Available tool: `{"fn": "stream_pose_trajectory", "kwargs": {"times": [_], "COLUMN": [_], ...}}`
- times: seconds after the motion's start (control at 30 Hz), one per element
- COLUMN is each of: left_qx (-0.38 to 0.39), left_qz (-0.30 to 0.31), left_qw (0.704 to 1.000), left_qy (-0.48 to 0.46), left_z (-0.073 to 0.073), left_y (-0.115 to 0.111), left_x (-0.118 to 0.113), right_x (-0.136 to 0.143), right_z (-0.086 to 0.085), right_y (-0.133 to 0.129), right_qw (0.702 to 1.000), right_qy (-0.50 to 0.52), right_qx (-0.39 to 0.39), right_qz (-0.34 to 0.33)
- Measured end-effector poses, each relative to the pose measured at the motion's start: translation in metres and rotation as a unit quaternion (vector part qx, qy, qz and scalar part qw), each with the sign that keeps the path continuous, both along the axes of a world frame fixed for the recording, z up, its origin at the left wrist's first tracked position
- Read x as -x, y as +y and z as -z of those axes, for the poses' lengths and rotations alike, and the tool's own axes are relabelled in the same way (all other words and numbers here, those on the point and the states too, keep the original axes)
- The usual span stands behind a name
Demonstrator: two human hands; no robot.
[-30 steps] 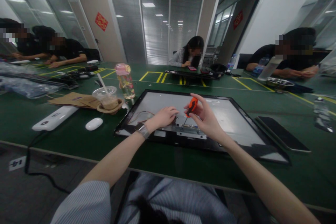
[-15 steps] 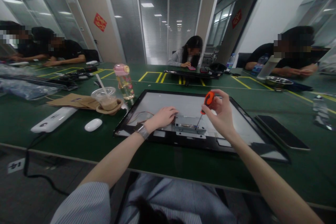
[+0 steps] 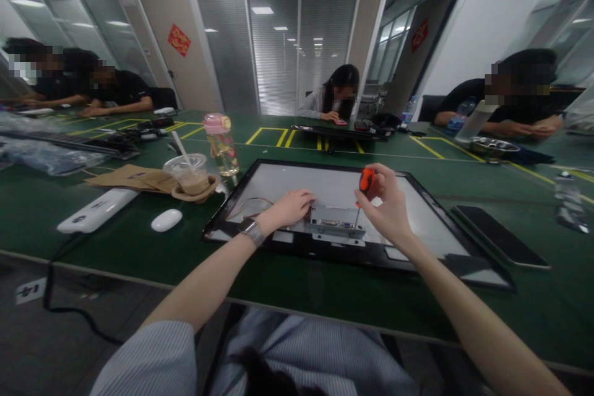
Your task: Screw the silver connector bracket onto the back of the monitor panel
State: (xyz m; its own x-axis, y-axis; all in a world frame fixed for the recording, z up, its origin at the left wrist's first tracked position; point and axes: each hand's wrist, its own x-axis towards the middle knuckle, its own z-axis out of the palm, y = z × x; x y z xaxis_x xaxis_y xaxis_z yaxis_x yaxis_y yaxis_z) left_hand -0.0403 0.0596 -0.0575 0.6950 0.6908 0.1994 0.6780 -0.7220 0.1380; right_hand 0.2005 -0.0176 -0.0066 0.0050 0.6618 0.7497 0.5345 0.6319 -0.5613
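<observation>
My right hand [image 3: 390,205] is closed on the orange and black handle of a screwdriver [image 3: 366,180]. The shaft points down, nearly upright, to the right end of a metal bracket [image 3: 330,214] that has connector ports along it. What the tip touches is too small to make out. My left hand [image 3: 291,205] lies with fingers stretched out at the bracket's left end; its thumb is hidden. Beneath both hands is a flat display panel [image 3: 283,174], white-backed with a black frame, lying on the green table. Thin wires [image 3: 250,203] run left of the bracket.
Left of the panel are a white mouse [image 3: 166,220], a white power strip [image 3: 98,209], an iced drink cup [image 3: 185,172] and a pink-lidded bottle [image 3: 219,145]. A black phone-like slab [image 3: 499,235] lies on the right. Several people sit around the table.
The screwdriver has gone from leaning to nearly upright, its tip shifting right along the bracket. My right hand moved slightly left and down. My left hand stays in place.
</observation>
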Motion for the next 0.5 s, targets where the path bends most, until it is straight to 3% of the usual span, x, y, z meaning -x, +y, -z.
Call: {"fn": "stream_pose_trajectory", "kwargs": {"times": [0.5], "left_qx": [-0.002], "left_qz": [0.004], "left_qw": [1.000], "left_qy": [-0.006], "left_z": [0.0020], "left_y": [0.0009], "left_x": [0.0006], "right_x": [0.0003], "right_z": [0.0011], "right_y": [-0.0006], "right_qw": [1.000], "right_qy": [-0.004], "right_qx": [-0.002], "right_qz": [-0.003]}}
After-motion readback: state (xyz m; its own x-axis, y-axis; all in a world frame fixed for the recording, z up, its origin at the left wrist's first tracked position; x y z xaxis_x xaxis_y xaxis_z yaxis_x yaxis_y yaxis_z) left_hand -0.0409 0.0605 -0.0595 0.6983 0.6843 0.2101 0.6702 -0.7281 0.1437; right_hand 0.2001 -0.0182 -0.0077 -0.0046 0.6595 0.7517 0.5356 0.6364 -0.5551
